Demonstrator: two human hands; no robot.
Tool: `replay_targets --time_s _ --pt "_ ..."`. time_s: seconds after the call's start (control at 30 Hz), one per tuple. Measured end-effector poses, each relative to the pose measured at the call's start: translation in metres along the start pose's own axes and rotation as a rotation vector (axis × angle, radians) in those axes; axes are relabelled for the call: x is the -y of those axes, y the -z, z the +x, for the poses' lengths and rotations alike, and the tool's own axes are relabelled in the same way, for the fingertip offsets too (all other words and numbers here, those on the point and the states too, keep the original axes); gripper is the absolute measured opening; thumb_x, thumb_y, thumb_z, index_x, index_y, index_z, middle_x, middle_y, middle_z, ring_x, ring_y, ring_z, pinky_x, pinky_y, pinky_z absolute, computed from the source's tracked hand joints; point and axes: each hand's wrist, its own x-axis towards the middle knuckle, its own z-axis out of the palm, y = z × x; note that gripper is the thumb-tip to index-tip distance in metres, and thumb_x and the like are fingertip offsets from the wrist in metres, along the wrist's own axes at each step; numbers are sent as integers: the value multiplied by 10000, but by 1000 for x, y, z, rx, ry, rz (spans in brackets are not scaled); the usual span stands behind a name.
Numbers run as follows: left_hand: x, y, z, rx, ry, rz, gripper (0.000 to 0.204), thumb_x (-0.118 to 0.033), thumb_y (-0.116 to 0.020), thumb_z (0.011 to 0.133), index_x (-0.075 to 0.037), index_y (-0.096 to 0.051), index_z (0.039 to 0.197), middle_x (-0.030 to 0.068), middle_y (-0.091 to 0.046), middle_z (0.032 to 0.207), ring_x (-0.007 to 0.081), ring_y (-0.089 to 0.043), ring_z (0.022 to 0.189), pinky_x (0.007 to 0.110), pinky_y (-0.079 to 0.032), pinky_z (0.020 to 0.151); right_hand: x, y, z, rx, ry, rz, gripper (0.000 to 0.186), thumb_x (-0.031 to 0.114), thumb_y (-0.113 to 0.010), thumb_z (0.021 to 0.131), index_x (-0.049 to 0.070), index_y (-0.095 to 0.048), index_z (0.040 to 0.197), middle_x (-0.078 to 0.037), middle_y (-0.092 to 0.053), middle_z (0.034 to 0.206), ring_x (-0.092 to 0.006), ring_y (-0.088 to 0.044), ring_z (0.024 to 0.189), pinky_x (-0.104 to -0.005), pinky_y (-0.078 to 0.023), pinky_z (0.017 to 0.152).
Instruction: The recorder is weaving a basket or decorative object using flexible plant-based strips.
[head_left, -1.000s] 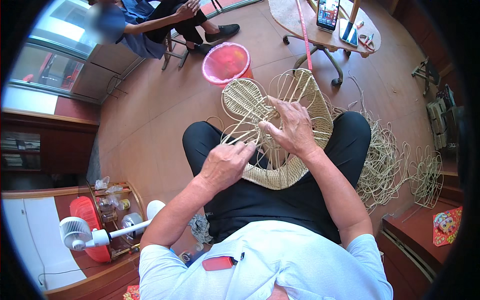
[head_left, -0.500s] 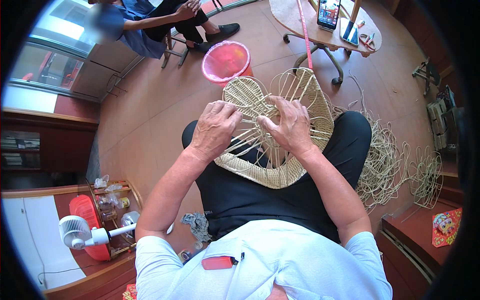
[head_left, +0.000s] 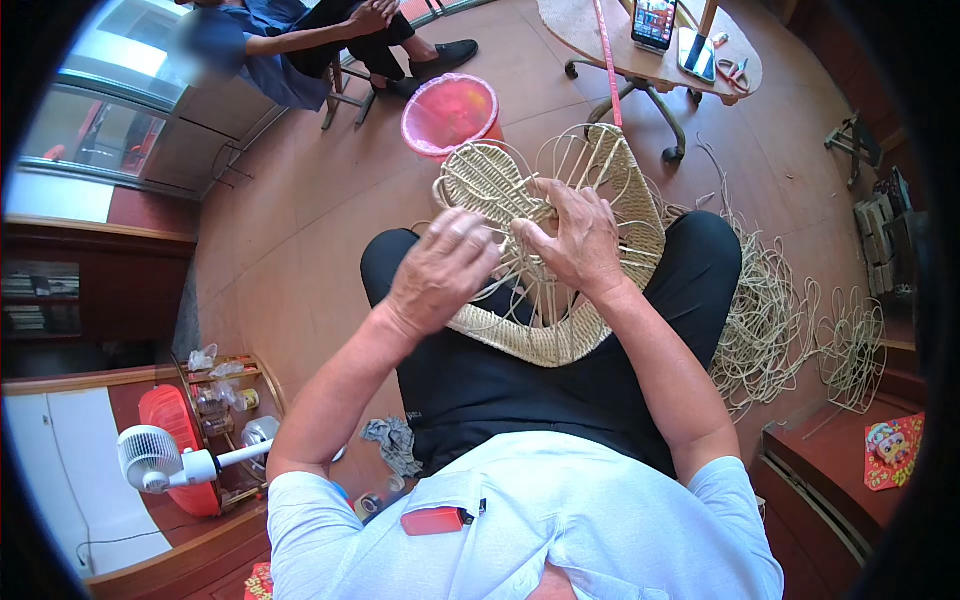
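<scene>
A half-woven straw-coloured piece (head_left: 625,190) rests on my lap between my black-trousered knees, with an oval, tightly woven panel (head_left: 478,177) at its upper left and many loose strands and loops round the middle. My right hand (head_left: 578,235) grips the narrow end of that panel near the centre, thumb and fingers bent round the weave. My left hand (head_left: 445,262), slightly blurred, has its fingers curled over the strands at the panel's lower left; what they hold is hidden.
A seated person (head_left: 320,50) is at upper left, beside a lined red bucket (head_left: 450,110). An oval wheeled table (head_left: 590,25) holds phones and pliers. Loose strands (head_left: 760,330) pile by my right knee. A white fan (head_left: 152,460) and rack stand at lower left.
My left hand has moved up from the lower-left strands to beside the oval panel. My right hand stays on the centre of the weave, which has shifted slightly upward in view.
</scene>
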Motion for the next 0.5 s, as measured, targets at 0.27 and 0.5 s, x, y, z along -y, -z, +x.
replay_targets --time_s 0.27,0.5 --pt "-80 4 -13 101 159 -368 144 -140 -735 998 -69 -618 952 91 -601 792 279 -660 746 439 -511 713 -5 17 -1 145 27 73 814 531 -824 897 85 -621 1547 -139 -763 1250 -347 -679 1138 -509 -499 1066" --pt "-75 32 -70 249 534 -374 313 16 -560 991 -17 -737 1247 225 -754 1162 437 -745 1032 514 -624 902 4 -8 -7 358 -163 42 1028 583 -907 790 66 -550 1603 -238 -642 1400 -434 -588 1316 -581 -450 1135"
